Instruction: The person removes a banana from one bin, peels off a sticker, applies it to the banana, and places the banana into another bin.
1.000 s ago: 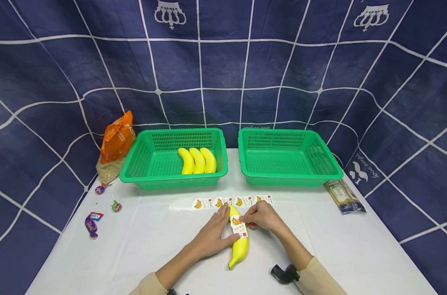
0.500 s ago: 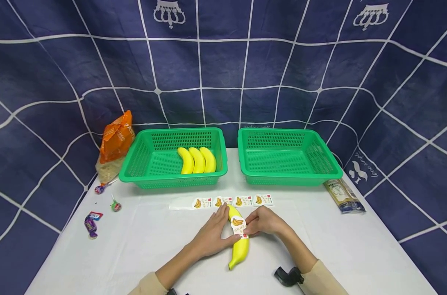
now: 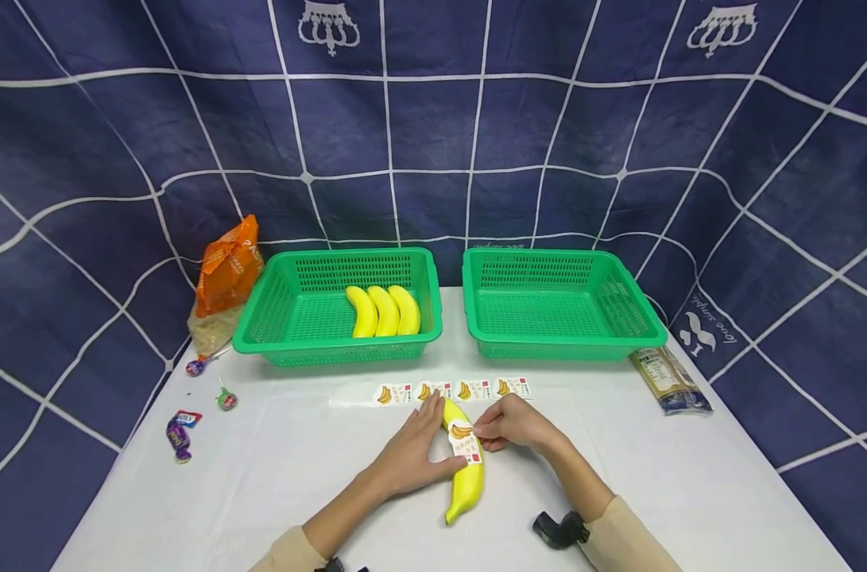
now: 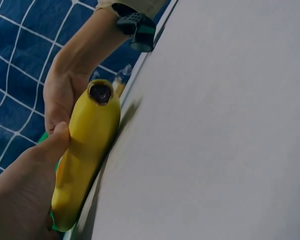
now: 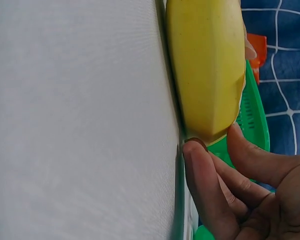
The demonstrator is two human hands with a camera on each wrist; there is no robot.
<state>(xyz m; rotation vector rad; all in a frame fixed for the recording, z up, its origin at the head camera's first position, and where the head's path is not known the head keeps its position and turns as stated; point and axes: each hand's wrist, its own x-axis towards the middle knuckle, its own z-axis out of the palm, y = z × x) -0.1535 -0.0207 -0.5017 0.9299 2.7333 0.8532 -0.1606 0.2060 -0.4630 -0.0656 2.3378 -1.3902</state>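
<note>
Banana (image 3: 465, 486) lies midway between the left and right edges of the counter (image 3: 261, 477), label (image 3: 465, 441) on its upper face. My left hand (image 3: 409, 457) steadies it, thumb spread from the straight fingers. My right hand (image 3: 513, 423), fingers bent, pinches the banana's right side at the label's edge. Strip (image 3: 352, 396) just beyond: four labels, one partly covered by my left fingers. Along the far edge: left basket (image 3: 333, 351), green, three bananas (image 3: 383, 312) side by side toward its right end; right basket (image 3: 565, 347), also green, mesh floor visible.
</note>
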